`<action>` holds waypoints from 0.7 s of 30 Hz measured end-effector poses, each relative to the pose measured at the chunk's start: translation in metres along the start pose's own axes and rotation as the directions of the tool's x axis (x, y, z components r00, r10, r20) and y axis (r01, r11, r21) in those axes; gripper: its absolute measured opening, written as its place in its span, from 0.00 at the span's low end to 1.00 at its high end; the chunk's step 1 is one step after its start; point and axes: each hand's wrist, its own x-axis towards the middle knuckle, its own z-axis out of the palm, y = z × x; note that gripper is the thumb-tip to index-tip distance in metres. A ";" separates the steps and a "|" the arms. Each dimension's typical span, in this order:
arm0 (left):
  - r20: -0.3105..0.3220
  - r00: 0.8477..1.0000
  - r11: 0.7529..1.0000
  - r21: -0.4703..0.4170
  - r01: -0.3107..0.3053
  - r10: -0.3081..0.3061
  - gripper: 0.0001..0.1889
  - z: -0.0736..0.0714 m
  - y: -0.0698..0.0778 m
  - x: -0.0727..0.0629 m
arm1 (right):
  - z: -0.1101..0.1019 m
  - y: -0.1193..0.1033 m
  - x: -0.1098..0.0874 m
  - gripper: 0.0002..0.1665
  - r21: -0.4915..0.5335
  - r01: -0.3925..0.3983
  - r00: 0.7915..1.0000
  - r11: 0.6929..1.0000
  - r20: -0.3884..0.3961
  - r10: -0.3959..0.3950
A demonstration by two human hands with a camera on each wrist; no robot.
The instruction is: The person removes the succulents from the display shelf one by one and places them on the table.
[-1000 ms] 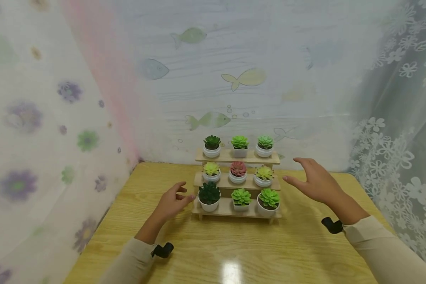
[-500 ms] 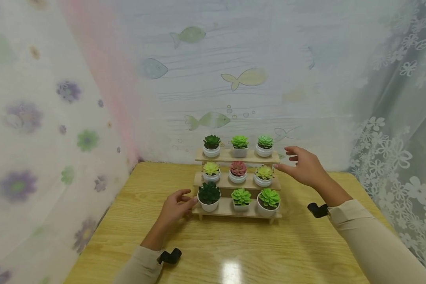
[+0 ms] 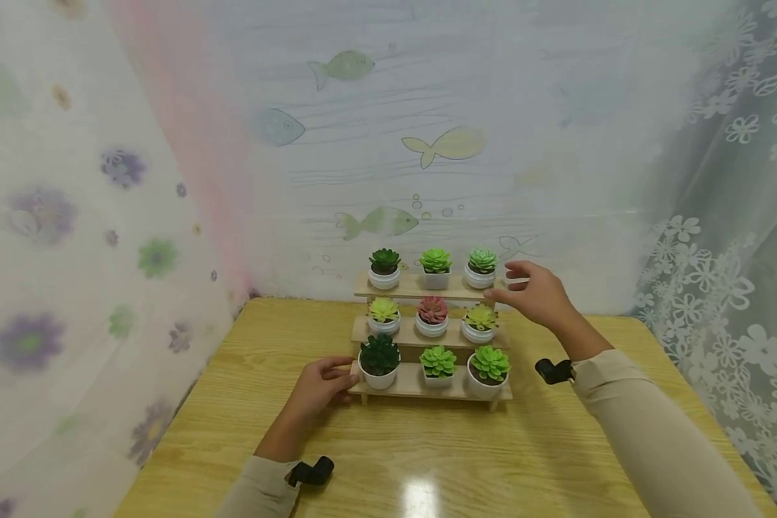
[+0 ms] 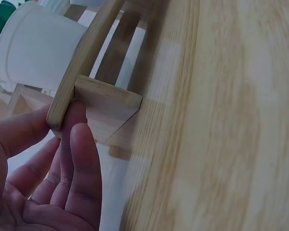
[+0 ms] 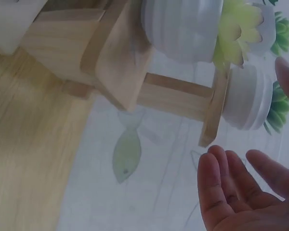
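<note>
A three-tier wooden plant stand (image 3: 404, 389) bears several small potted succulents. My left hand (image 3: 319, 388) is at the left end of its bottom shelf, next to a dark green succulent (image 3: 379, 357) in a white pot. In the left wrist view, the left hand (image 4: 55, 178) pinches that shelf end between thumb and fingers. My right hand (image 3: 539, 293) hovers at the right end of the top shelf, near a mint-green succulent (image 3: 481, 267). In the right wrist view, the right hand (image 5: 248, 192) has its fingers apart from the top shelf's end (image 5: 213, 127), holding nothing.
The stand is on a wood-grain table (image 3: 388, 453) near a back curtain (image 3: 337, 173) printed with fish. A flowered curtain (image 3: 71, 252) lines the left side, and sheer white lace (image 3: 706, 266) hangs on the right.
My left hand has moved right from beside the stand and taken hold of the bottom shelf's end. The right hand has moved left, up to the top shelf's end. The pots keep their places.
</note>
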 end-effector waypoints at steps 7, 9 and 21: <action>0.039 0.999 0.995 -0.089 0.034 -0.030 0.28 -0.002 -0.002 -0.001 | 0.001 0.000 0.008 0.58 0.059 -0.035 0.999 0.998 0.002 0.035; 0.046 0.998 0.994 -0.098 0.038 -0.033 0.28 -0.002 -0.002 -0.002 | 0.001 0.000 0.010 0.56 0.065 -0.036 0.999 0.997 -0.004 0.036; 0.075 0.992 0.970 -0.216 0.112 -0.098 0.29 -0.007 -0.001 -0.008 | 0.012 -0.005 0.021 0.52 0.123 -0.049 0.999 0.991 -0.008 0.050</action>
